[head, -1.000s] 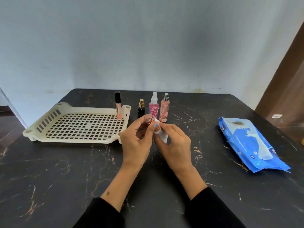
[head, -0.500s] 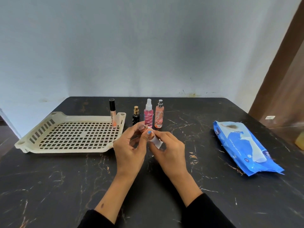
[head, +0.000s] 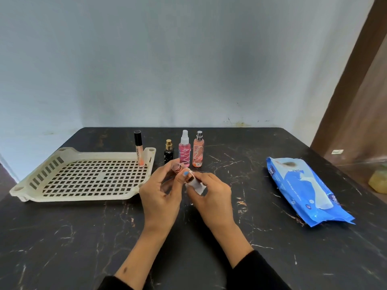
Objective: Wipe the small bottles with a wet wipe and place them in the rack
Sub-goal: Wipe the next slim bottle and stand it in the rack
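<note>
Cream perforated plastic rack (head: 83,178), rect.

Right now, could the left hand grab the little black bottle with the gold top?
Probably not yet. The left hand is busy holding the small bottle that the right hand wipes with the wet wipe. The black bottle stands just behind the hands with nothing between, so a freed hand could likely reach it.

Two spray bottles, pink (head: 184,151) and peach (head: 198,150); one black perfume bottle (head: 168,152); one lip gloss tube (head: 139,149); one rack (head: 83,174); one wipes pack (head: 303,189); one held bottle (head: 183,175).
</note>
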